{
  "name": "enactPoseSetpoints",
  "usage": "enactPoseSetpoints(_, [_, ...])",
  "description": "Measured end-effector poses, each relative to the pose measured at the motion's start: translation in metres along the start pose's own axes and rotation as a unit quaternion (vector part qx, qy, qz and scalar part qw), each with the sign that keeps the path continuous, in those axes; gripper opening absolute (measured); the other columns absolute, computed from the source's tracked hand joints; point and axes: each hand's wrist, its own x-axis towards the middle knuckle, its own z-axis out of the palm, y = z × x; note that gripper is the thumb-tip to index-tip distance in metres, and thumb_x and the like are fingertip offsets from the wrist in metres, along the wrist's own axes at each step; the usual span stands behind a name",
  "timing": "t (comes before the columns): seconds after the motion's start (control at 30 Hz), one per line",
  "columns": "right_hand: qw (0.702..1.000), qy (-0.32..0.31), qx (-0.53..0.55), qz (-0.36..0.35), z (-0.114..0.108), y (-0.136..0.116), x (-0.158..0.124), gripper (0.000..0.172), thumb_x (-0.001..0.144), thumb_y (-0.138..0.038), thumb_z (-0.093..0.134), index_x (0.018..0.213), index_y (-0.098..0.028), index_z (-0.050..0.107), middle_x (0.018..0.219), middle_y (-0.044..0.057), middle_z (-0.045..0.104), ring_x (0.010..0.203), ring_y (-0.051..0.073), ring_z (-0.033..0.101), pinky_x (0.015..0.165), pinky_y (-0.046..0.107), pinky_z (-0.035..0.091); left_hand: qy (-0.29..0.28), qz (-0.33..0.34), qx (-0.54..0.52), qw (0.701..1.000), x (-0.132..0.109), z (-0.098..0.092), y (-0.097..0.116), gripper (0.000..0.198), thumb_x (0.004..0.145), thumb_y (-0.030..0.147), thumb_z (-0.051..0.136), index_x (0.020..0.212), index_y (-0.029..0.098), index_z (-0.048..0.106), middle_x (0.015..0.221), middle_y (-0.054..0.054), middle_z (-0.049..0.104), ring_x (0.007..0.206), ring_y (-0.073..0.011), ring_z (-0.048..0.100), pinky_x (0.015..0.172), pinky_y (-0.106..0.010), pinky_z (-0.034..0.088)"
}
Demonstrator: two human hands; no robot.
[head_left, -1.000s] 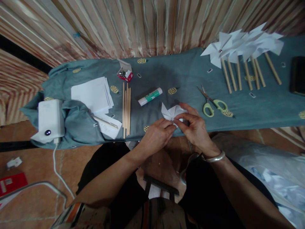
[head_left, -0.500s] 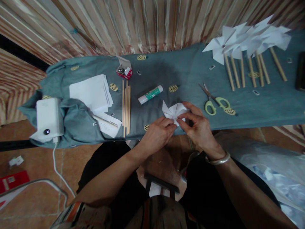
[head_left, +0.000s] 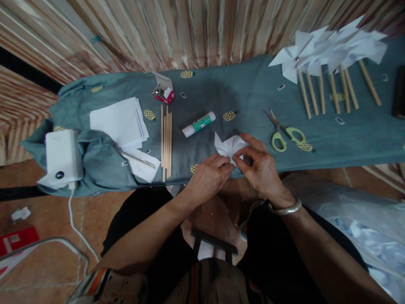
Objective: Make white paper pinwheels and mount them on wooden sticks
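A folded white paper pinwheel head [head_left: 228,145] lies at the near edge of the blue-cloth table [head_left: 240,90]. My left hand [head_left: 209,178] pinches its lower corner, fingers curled closed. My right hand [head_left: 260,169], with a silver bangle on the wrist, grips the paper's right side between thumb and fingers. A glue stick [head_left: 198,124] lies just behind the paper. To its left sit loose wooden sticks [head_left: 166,141], and green-handled scissors [head_left: 284,136] are to the right.
Finished paper pinwheels on sticks [head_left: 325,63] lie at the back right. A stack of white paper [head_left: 117,122], a small red box of pins [head_left: 163,93] and a white device with a cable [head_left: 60,157] sit at the left. Plastic sheeting [head_left: 363,219] covers the floor right.
The view has tilted slightly. My hands keep working the folded paper in the same place, the fingers shifting a little on it.
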Motion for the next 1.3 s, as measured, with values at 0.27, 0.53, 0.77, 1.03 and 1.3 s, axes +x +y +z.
enactPoseSetpoints(0.27, [1.0,-0.006,0.002,0.013,0.0,0.001,0.001,0.007,0.08,-0.019,0.063,0.082,-0.024,0.068,0.135,0.007,0.06,0.124,0.031,0.056,0.105,0.052,0.044,-0.001,0.001,-0.005,1.0,0.0,0.0,0.001,0.019,0.096,0.017,0.048,0.099,0.012,0.066,0.094,-0.007,0.065,0.089,-0.0184,0.06,0.078,-0.03,0.054])
enactPoseSetpoints(0.53, [1.0,-0.013,0.016,0.007,0.0,0.003,0.0,0.013,0.082,-0.019,0.062,0.09,-0.023,0.071,0.138,0.009,0.056,0.128,0.03,0.053,0.107,0.05,0.043,-0.003,0.003,0.004,1.0,0.001,-0.002,0.002,0.018,0.095,0.017,0.049,0.097,0.012,0.066,0.094,-0.007,0.064,0.089,-0.0184,0.059,0.078,-0.03,0.054])
enactPoseSetpoints(0.77, [0.999,-0.016,-0.007,-0.041,-0.002,-0.001,-0.005,0.02,0.089,-0.022,0.056,0.096,-0.023,0.075,0.144,0.008,0.052,0.13,0.031,0.05,0.109,0.05,0.042,-0.006,0.002,0.007,1.0,0.0,-0.001,0.001,0.019,0.096,0.017,0.047,0.097,0.013,0.066,0.096,-0.007,0.065,0.09,-0.0181,0.059,0.079,-0.03,0.053])
enactPoseSetpoints(1.03, [0.994,-0.027,-0.062,-0.085,0.001,-0.007,-0.018,0.033,0.094,-0.018,0.044,0.118,-0.029,0.064,0.152,0.003,0.043,0.143,0.03,0.034,0.113,0.059,0.037,-0.012,-0.001,-0.015,1.0,0.001,-0.001,0.001,0.018,0.095,0.017,0.049,0.095,0.012,0.066,0.095,-0.008,0.065,0.092,-0.0199,0.06,0.081,-0.032,0.054])
enactPoseSetpoints(1.3, [0.994,-0.002,-0.067,-0.088,0.01,-0.003,-0.023,0.032,0.094,-0.019,0.045,0.118,-0.027,0.064,0.151,0.006,0.044,0.146,0.031,0.029,0.113,0.06,0.033,-0.003,-0.006,-0.024,1.0,0.002,0.001,-0.001,0.016,0.094,0.018,0.052,0.096,0.011,0.066,0.094,-0.007,0.065,0.091,-0.0196,0.06,0.081,-0.032,0.054])
